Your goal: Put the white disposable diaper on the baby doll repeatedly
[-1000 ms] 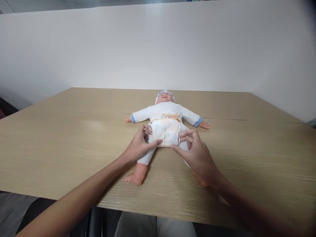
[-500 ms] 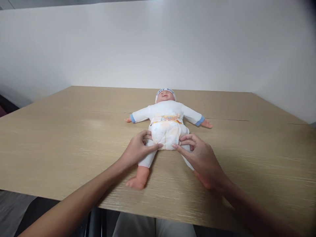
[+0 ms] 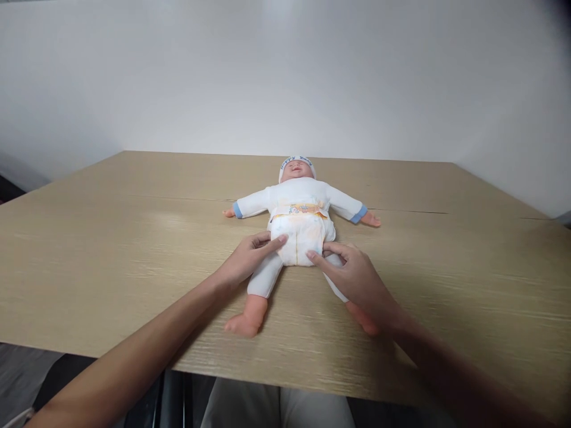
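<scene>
A baby doll (image 3: 300,193) in white clothes with blue cuffs and a white cap lies on its back on the wooden table (image 3: 111,249), arms spread. It wears a white diaper (image 3: 301,238) with an orange waistband. My left hand (image 3: 246,260) pinches the diaper's edge at the doll's left-side leg opening. My right hand (image 3: 352,276) pinches the edge at the other leg opening, covering that thigh. Both bare feet point toward me.
A plain white wall rises behind the table. The table's near edge runs across the bottom of the view, with my lap in light trousers below it. A seam crosses the tabletop behind the doll's arms.
My fingers have slid along the diaper's leg edges, the left fingers now lying flatter on the diaper. The view has tilted slightly, so the doll sits a little higher.
</scene>
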Action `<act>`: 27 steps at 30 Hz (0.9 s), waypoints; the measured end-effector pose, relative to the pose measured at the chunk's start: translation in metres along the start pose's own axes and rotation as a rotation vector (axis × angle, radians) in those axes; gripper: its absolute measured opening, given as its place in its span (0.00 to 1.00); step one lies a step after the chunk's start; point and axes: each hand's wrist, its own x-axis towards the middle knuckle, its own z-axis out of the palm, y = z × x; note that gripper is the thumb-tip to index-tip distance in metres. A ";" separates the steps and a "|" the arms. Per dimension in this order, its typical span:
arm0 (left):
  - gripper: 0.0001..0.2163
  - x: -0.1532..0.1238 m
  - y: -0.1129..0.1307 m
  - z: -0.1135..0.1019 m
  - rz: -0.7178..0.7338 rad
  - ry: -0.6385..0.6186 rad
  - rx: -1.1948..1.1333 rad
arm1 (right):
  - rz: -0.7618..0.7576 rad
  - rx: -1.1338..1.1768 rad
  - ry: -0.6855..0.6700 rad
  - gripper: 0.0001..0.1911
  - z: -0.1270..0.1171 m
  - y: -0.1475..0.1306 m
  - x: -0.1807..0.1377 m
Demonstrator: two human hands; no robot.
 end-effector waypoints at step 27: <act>0.20 0.005 -0.016 -0.003 0.111 0.115 0.174 | -0.140 -0.079 0.157 0.19 0.005 0.005 0.006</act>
